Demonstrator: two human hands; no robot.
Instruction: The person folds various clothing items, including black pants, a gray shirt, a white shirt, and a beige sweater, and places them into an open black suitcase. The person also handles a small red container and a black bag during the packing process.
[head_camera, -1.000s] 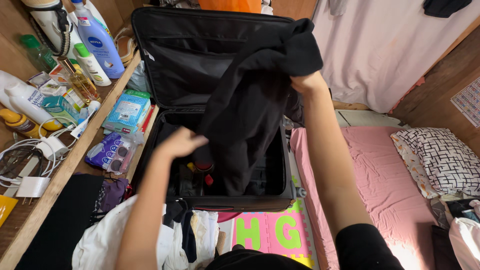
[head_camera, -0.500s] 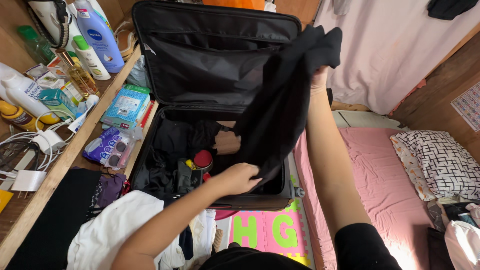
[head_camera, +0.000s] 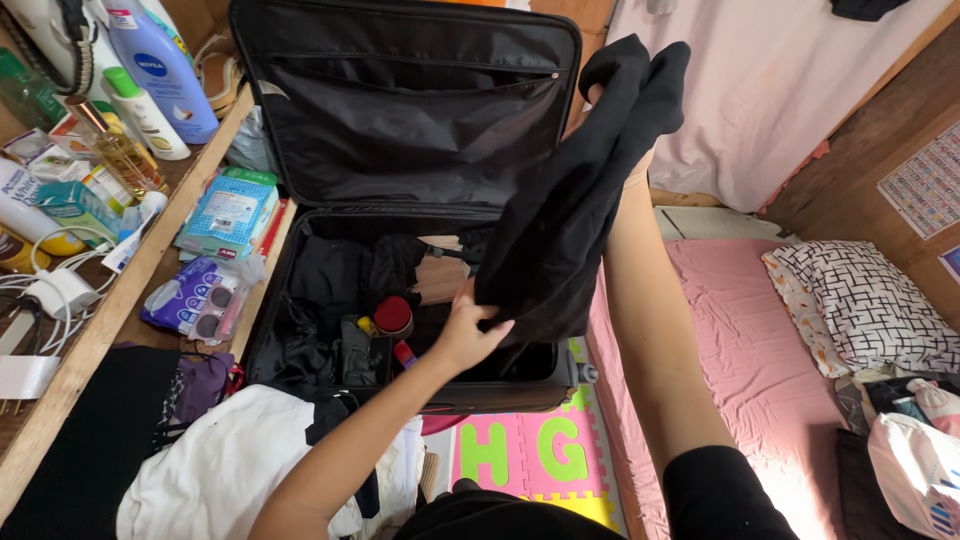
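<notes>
A black garment hangs over the open black suitcase. The right hand, mostly hidden in the cloth, holds its top up high, and the left hand pinches its lower edge. Beside them lies a pink bed.

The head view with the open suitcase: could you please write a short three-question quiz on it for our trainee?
1. True or false: the left hand grips the lower edge of the black garment.
2. Which hand holds the garment's top? A) the right hand B) a co-worker's hand C) neither hand
3. Fill in: the garment hangs over the open black ______.

Key
1. True; the fingers close on the hem while the cloth hangs above the suitcase's right side.
2. A; it is raised high, mostly hidden by the cloth.
3. Suitcase; its lid stands up and a round red cap shows among dark clothes inside.
</notes>
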